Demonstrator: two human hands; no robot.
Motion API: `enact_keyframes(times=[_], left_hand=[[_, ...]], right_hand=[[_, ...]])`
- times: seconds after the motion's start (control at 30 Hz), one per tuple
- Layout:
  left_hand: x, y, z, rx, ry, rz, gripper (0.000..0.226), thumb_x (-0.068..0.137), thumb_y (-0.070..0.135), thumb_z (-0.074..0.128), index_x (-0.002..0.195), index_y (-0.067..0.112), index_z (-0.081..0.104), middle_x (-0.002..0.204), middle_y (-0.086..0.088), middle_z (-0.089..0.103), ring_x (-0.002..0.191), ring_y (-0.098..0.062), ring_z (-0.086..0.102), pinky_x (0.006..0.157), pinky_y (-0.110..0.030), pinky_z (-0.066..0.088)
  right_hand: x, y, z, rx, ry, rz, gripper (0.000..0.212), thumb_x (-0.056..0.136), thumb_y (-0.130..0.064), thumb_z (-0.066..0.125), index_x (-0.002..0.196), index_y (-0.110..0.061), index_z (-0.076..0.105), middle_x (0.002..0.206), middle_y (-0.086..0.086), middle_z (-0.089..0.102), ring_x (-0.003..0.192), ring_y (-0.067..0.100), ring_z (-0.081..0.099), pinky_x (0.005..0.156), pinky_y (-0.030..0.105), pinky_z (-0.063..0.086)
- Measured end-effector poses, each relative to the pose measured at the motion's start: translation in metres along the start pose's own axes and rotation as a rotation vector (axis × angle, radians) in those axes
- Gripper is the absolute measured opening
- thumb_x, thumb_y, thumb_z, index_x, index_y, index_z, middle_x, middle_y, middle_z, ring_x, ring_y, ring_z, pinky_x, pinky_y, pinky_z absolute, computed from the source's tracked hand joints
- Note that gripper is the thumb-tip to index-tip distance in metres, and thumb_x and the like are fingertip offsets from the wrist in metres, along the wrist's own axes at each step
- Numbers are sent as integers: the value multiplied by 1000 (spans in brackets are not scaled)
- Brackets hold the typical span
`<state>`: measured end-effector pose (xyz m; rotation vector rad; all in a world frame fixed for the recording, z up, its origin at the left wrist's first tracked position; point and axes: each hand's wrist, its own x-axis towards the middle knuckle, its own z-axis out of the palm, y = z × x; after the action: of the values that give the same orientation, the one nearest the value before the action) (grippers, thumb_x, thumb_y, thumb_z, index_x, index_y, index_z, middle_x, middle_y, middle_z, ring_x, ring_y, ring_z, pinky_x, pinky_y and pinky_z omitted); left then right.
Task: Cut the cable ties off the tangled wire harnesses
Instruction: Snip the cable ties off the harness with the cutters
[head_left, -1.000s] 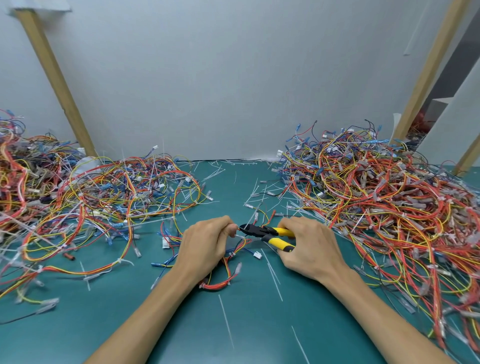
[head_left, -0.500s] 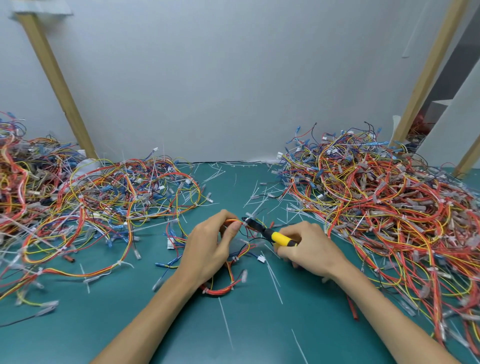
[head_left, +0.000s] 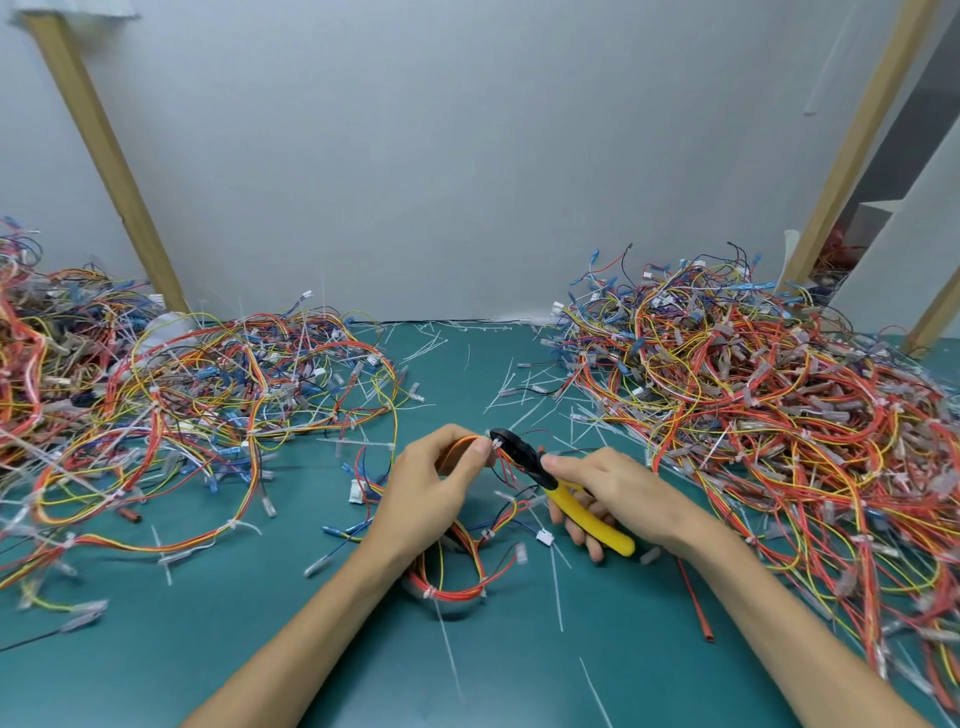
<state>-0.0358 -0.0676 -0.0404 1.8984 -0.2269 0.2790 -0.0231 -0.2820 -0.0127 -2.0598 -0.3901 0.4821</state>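
Since half a second ago the cutters (head_left: 576, 512) have swung so their yellow handles trail toward the lower right, and the black head has come up against a white cable tie (head_left: 496, 444) just above centre frame. The left hand (head_left: 431, 488) pinches the harness (head_left: 457, 582) right beside that tie, its loops drooping below. The right hand (head_left: 618, 486) grips the handles, so the tie lies between the hands, nearer the left, and the tool slants from upper left to lower right. No brand or writing is legible.
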Motion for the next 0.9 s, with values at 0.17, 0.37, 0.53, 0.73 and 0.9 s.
enact_keyframes(times=[0.17,0.37,0.53,0.73,0.9], left_hand=[[2,1,-2,-163,-69,-61,17,94,24,62,90,10,70,82,2,76,78,-3,69,68,-9,45],[2,0,-2,-139,-88,-48,24,93,28,64,79,8,68,69,3,70,61,0,59,60,-9,39],[3,-3,-7,-129,-113,-40,22,93,29,65,79,12,68,65,4,67,58,-1,53,57,-10,37],[3,-4,-7,-112,-123,-49,18,90,29,68,78,17,71,63,6,66,59,-1,55,59,-11,39],[2,-6,-7,-103,-127,-62,18,90,28,70,76,16,71,69,-2,70,63,-5,58,64,-17,44]], right_hand=[[-1,0,4,-39,63,7,63,91,-65,44,66,-12,67,59,9,65,47,22,63,50,26,48],[-4,1,6,-148,131,7,67,86,-70,43,69,-10,66,60,8,67,48,23,65,50,30,49],[-7,-1,6,-289,176,-63,68,81,-75,38,66,-15,64,59,3,67,48,20,66,53,41,55],[-6,5,1,-582,323,-187,74,80,-79,29,66,-12,58,60,8,61,56,19,57,65,38,51],[-8,7,-1,-696,381,-247,67,79,-80,27,76,-24,63,61,2,57,61,14,51,58,29,39]])
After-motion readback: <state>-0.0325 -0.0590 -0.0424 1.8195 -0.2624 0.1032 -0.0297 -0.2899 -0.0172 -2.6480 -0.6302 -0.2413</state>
